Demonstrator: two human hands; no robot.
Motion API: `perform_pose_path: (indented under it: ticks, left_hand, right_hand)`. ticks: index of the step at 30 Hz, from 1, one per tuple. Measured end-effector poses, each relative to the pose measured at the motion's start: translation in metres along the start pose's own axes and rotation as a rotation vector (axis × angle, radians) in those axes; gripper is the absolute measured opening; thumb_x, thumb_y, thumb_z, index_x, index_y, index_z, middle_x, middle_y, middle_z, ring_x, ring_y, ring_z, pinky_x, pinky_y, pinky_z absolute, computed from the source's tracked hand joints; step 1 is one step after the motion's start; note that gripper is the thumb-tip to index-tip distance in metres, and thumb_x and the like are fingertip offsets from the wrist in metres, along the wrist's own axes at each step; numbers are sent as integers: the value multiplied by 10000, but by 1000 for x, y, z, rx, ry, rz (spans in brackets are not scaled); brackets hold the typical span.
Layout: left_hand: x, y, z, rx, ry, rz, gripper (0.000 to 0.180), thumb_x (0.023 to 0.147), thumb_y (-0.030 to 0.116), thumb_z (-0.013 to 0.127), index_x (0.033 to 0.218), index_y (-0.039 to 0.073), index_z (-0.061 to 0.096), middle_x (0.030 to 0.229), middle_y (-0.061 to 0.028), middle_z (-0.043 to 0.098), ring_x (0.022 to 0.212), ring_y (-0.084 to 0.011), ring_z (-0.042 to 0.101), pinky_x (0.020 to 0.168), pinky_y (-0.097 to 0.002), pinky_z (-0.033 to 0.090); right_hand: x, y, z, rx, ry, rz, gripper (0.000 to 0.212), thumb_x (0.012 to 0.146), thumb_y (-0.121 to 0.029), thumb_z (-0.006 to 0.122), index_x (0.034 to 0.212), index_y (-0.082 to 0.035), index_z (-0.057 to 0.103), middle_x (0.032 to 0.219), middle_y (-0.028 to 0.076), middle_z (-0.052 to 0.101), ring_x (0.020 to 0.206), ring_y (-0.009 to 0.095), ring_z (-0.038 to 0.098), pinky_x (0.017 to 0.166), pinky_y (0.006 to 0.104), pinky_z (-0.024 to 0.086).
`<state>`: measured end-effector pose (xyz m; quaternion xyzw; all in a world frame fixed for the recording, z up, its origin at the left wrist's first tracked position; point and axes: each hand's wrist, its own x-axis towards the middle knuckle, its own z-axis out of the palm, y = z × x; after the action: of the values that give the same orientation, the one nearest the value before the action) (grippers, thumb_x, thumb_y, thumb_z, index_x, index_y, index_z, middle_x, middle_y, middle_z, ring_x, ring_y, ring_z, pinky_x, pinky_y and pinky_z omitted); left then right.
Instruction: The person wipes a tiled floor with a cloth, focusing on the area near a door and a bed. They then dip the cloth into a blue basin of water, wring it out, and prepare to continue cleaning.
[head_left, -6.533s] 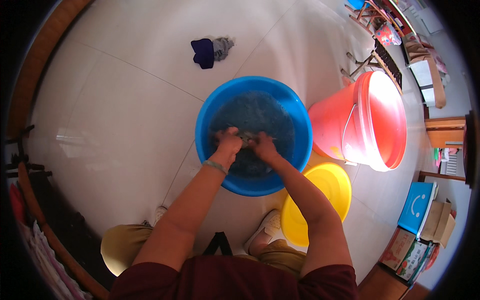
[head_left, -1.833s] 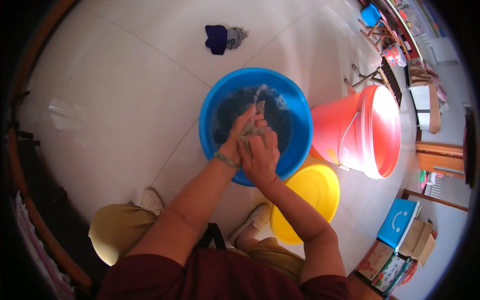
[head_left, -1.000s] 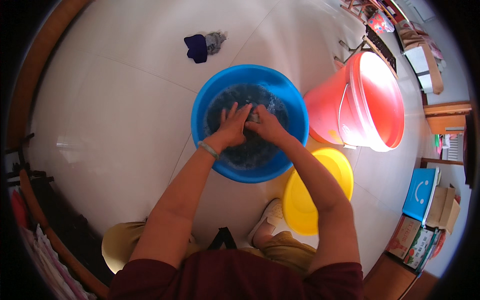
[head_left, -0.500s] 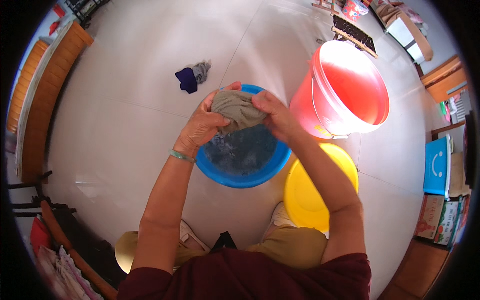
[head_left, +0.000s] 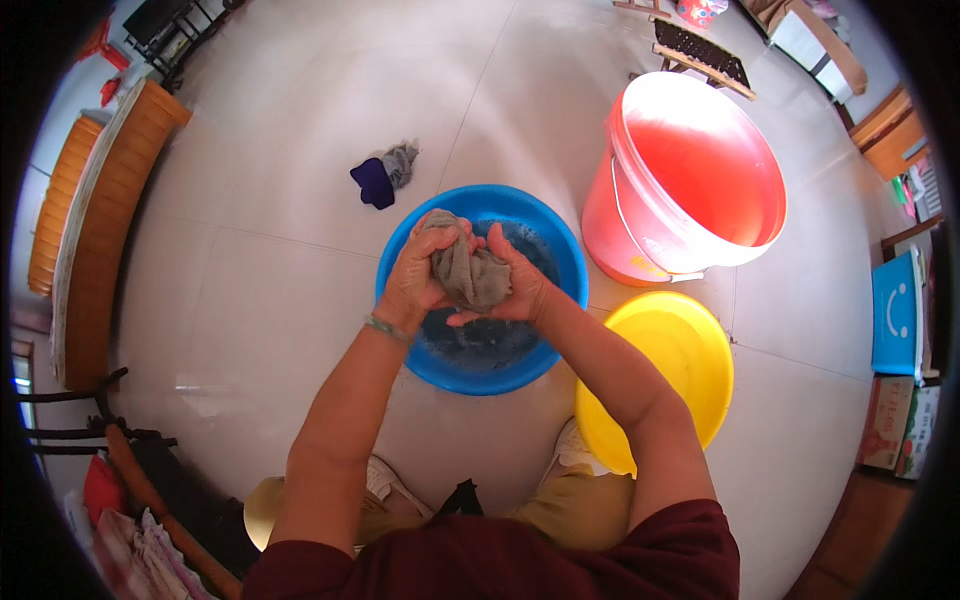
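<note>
A bunched grey-brown cloth [head_left: 470,270] is held between my two hands above a blue basin [head_left: 482,384]. My left hand [head_left: 413,272] wraps its fingers and thumb round the cloth's left side. On the other side my right hand [head_left: 524,290] cups the cloth against its palm, thumb pointing up and away. Murky water with some suds [head_left: 475,342] shows in the basin around and below my hands. A greenish bangle [head_left: 388,328] circles my left wrist. Whether the cloth is a garment, such as a sock, cannot be made out.
Right of the basin stands a tall pink bucket [head_left: 640,215] with a wire handle. Nearer me, a yellow basin [head_left: 690,350] lies partly behind my right forearm. A dark blue and grey cloth piece [head_left: 375,182] rests on the floor beyond the basin, to the left.
The cloth was spread between both hands over the basin's far rim. Now it is bunched up, closer to me, and my right hand has turned from pinching its edge to cupping it.
</note>
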<state>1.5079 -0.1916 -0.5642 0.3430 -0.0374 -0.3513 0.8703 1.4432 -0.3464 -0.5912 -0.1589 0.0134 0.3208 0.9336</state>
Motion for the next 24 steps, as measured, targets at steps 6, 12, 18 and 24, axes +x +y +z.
perform_pose_path:
  ticks: [6, 12, 18, 24]
  left_hand:
    - [6, 20, 15, 474, 257, -22, 362, 800, 157, 734, 1055, 42, 503, 867, -85, 588, 829, -172, 623, 791, -338, 553]
    - [27, 15, -26, 713, 349, -164, 389, 766, 198, 773, 1023, 48, 522, 863, -108, 595, 843, -212, 626, 706, -335, 548]
    - [16, -37, -85, 1726, 160, 114, 251, 774, 238, 721, 675, 37, 607, 752, -114, 613, 767, -219, 590, 667, -390, 493]
    - [2, -13, -11, 1280, 190, -253, 464, 900, 364, 613, 1126, -38, 562, 973, -181, 647, 1012, -322, 597, 840, -420, 496]
  right_hand:
    - [13, -10, 23, -558, 116, 116, 393, 829, -372, 725, 1038, -118, 510, 846, 51, 553, 707, 114, 528, 476, 232, 362]
    - [37, 2, 20, -1020, 437, 286, 245, 840, -284, 678, 971, -103, 579, 688, 42, 558, 681, 144, 570, 533, 269, 426]
    - [56, 61, -28, -1691, 451, 7, 244, 894, -193, 582, 1095, -63, 628, 1046, 102, 648, 975, 223, 639, 864, 379, 501]
    - [31, 41, -24, -1313, 463, 86, 328, 811, -222, 720, 1056, -67, 567, 752, 82, 587, 610, 183, 558, 521, 335, 442]
